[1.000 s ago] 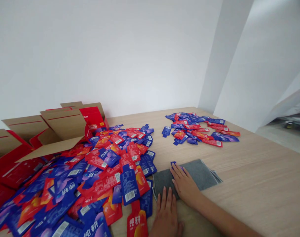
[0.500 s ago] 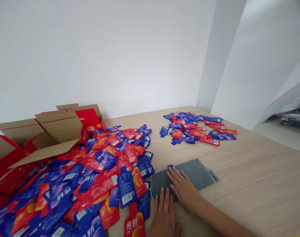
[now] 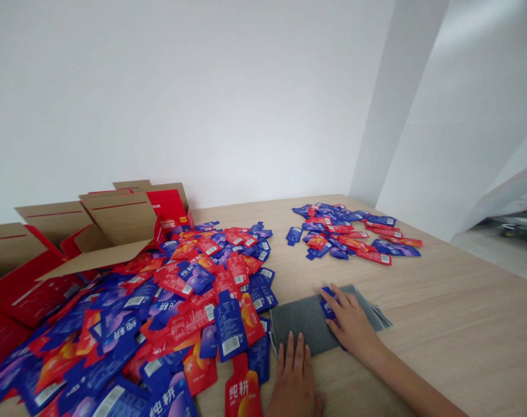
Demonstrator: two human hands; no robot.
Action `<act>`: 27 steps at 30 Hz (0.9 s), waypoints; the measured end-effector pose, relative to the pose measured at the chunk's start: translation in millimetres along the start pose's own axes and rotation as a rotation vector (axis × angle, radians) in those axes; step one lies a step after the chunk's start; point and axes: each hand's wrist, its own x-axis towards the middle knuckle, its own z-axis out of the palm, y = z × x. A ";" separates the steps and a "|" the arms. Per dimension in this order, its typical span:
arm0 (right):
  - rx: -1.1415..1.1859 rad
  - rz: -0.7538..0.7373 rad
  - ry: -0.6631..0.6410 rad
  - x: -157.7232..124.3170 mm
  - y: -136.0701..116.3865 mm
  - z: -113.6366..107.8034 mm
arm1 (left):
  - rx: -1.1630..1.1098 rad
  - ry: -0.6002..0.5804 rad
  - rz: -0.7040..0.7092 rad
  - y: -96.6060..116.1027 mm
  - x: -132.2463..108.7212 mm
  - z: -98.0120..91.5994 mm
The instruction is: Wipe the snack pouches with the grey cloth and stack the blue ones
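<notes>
A folded grey cloth (image 3: pixel 298 324) lies on the table in front of me. My left hand (image 3: pixel 295 376) rests flat on the cloth's near left edge, fingers stretched out. Over the cloth's right half, my right hand (image 3: pixel 352 321) lies on a blue pouch (image 3: pixel 328 304), fingers extended and thumb apart. The pouch sits flat on the cloth, partly covered by that hand. Just left of my left hand is a red pouch (image 3: pixel 242 391), with a blue pouch showing its barcode (image 3: pixel 231 327) beyond it.
A large heap of red and blue pouches (image 3: pixel 180 313) covers the left of the table. Open red cardboard boxes (image 3: pixel 116 223) stand behind it. A smaller group of pouches (image 3: pixel 341 229) lies at the back right. A white wall (image 3: pixel 246 104) rises behind the wooden table (image 3: pixel 454 324).
My right hand has slid rightward across the cloth with the blue pouch under it. My left hand stays on the cloth's edge. The view has shifted slightly.
</notes>
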 end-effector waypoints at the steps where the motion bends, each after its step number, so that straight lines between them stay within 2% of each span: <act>1: 0.026 -0.008 0.021 3.0 -3.6 -7.3 | 0.000 0.000 -0.004 0.6 -0.3 -0.7; 5: 0.207 -0.047 0.064 14.6 -27.0 -37.9 | -0.021 -0.024 -0.019 3.9 -1.7 -5.1; 8: 0.356 -0.106 0.014 17.5 -45.5 -42.5 | -0.039 -0.038 -0.028 5.7 -1.7 -8.2; 10: 0.350 -0.140 -0.030 15.0 -53.3 -31.3 | -0.042 -0.037 -0.040 6.2 -1.0 -9.5; 13: 0.200 -0.158 -0.121 5.9 -55.1 -2.1 | -0.053 -0.059 -0.046 5.9 0.4 -10.6; 17: 0.066 -0.178 -0.169 -2.6 -34.8 27.7 | -0.043 -0.067 -0.031 4.2 1.1 -9.3; 22: -0.025 -0.060 -0.092 4.9 1.2 36.1 | 0.007 -0.036 -0.017 1.4 1.8 -3.5; 24: -0.036 -0.058 -0.057 5.7 -0.1 38.5 | 0.024 -0.031 -0.022 0.6 3.3 -1.0; 27: -0.009 -0.141 -0.032 1.4 -17.4 42.4 | 0.027 -0.035 -0.028 -0.4 5.8 1.7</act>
